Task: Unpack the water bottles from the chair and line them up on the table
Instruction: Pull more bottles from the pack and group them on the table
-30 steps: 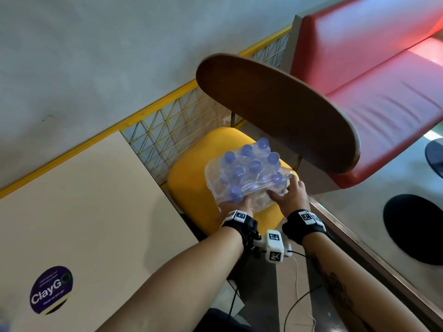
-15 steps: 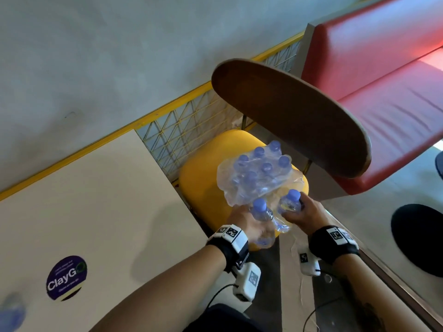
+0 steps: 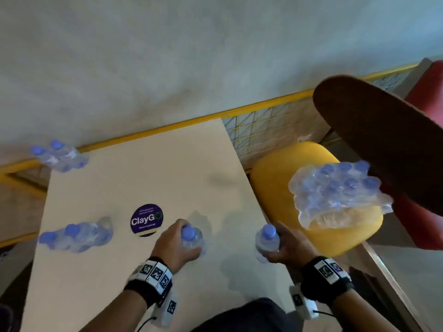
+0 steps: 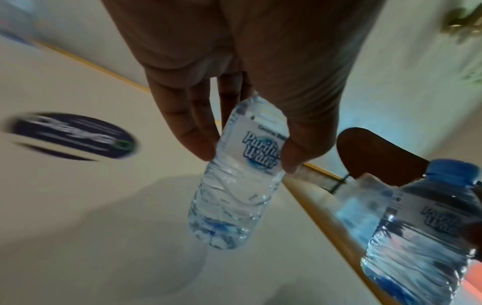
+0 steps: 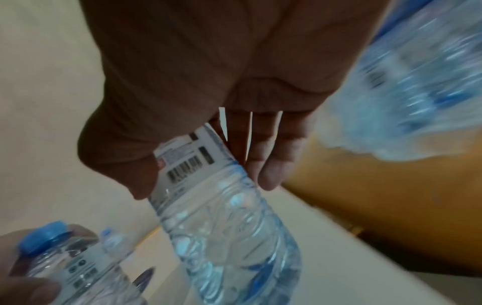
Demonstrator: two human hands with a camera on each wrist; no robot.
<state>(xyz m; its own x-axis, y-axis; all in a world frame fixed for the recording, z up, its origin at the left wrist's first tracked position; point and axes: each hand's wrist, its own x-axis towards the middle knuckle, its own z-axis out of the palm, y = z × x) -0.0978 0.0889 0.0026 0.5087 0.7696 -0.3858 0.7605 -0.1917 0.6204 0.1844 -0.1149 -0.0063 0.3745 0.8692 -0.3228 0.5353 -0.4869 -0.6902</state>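
Note:
My left hand grips a small clear water bottle with a blue cap, held upright just above the beige table. In the left wrist view, fingers and thumb pinch this bottle at its label. My right hand holds a second bottle at the table's right edge, and its fingers wrap that bottle's label. The torn plastic pack with several bottles lies on the yellow chair seat.
Two blurred groups of bottles stand on the table, one at the near left and one at the far left corner. A round ClayGo sticker is beside my left hand. The chair's brown backrest overhangs the pack.
Each hand pulled a bottle out of the pack on the chair and carried it left to the table. The head view swung left with them.

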